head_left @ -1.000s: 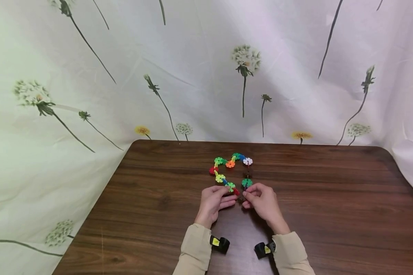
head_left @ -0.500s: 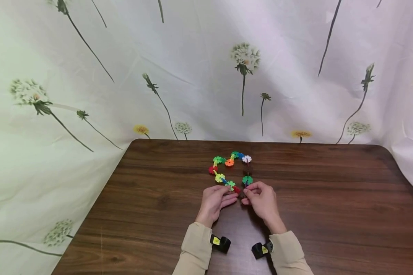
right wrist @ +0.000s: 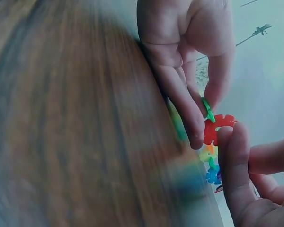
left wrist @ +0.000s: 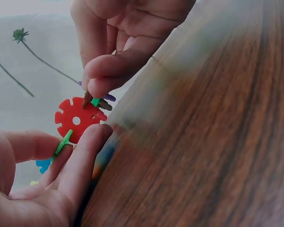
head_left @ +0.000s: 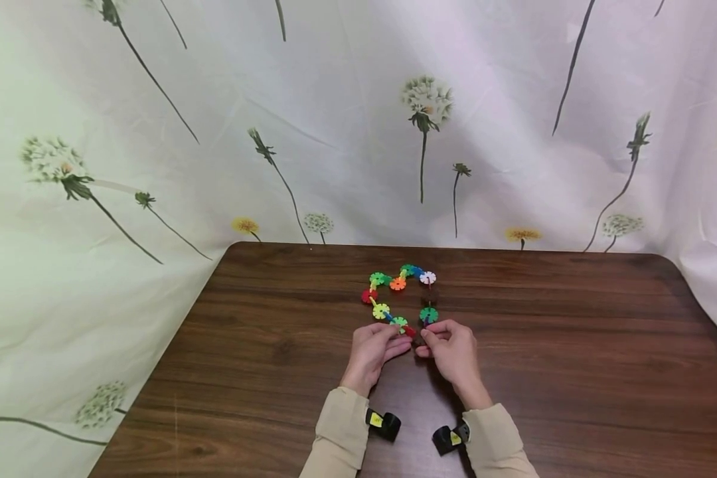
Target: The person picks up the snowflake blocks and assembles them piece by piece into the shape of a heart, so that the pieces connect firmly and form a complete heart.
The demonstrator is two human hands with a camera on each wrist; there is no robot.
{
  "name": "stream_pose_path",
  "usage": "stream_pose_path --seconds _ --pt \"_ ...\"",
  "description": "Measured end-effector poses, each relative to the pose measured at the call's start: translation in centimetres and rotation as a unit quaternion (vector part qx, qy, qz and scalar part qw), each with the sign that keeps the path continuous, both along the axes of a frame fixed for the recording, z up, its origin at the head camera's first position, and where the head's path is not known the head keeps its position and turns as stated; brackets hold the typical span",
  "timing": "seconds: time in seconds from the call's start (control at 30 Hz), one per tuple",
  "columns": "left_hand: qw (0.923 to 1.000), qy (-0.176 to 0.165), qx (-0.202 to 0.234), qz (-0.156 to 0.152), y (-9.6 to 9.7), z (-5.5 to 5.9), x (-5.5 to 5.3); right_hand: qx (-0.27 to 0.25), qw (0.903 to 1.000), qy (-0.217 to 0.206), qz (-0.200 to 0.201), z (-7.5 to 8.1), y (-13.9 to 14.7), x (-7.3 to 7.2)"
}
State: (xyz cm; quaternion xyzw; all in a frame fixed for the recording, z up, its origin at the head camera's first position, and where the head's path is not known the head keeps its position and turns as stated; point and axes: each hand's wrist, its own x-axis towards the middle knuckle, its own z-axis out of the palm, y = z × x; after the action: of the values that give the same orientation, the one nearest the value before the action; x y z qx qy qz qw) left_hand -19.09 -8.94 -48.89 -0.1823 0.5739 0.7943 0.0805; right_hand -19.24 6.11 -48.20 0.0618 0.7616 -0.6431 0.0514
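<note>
A chain of colourful notched snowflake discs (head_left: pixel 398 284) lies on the table in a heart-like outline. Near its bottom tip, my left hand (head_left: pixel 372 352) pinches a light green disc (left wrist: pixel 62 145) between thumb and finger. Slotted to that disc is a red one (left wrist: pixel 75 120), which faces the left wrist camera. From the other side my right hand (head_left: pixel 456 355) pinches a brown disc (left wrist: pixel 87 99), its edge right at the red disc's rim. Above the right fingers sits a dark green disc (head_left: pixel 429 315). My right fingertips hide most of the brown disc.
The dark wood table (head_left: pixel 263 385) reaches out on both sides of the hands. A white curtain (head_left: pixel 346 133) with dandelion prints stands behind its far edge. Black straps with wrist cameras (head_left: pixel 384 425) are worn at both cuffs.
My right hand has shifted slightly left, bringing the brown disc up to the red one, so the gap between the chain's ends has narrowed. The left hand stays nearly still.
</note>
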Motion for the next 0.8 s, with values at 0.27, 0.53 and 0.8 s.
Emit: stream_pose_path --seconds 0.27,0.53,0.8 --pt "1.0000 -0.002 -0.001 0.000 -0.05 -0.08 -0.05 -0.022 0.9997 0.002 -0.011 -0.09 -0.31 0.13" --pt "1.0000 0.002 0.007 0.006 0.14 -0.05 0.03 -0.015 0.9993 0.009 -0.032 -0.24 -0.69 0.28" --pt "1.0000 -0.003 -0.003 0.005 0.04 0.11 0.21 -0.028 0.9994 -0.002 -0.022 -0.21 -0.64 0.38"
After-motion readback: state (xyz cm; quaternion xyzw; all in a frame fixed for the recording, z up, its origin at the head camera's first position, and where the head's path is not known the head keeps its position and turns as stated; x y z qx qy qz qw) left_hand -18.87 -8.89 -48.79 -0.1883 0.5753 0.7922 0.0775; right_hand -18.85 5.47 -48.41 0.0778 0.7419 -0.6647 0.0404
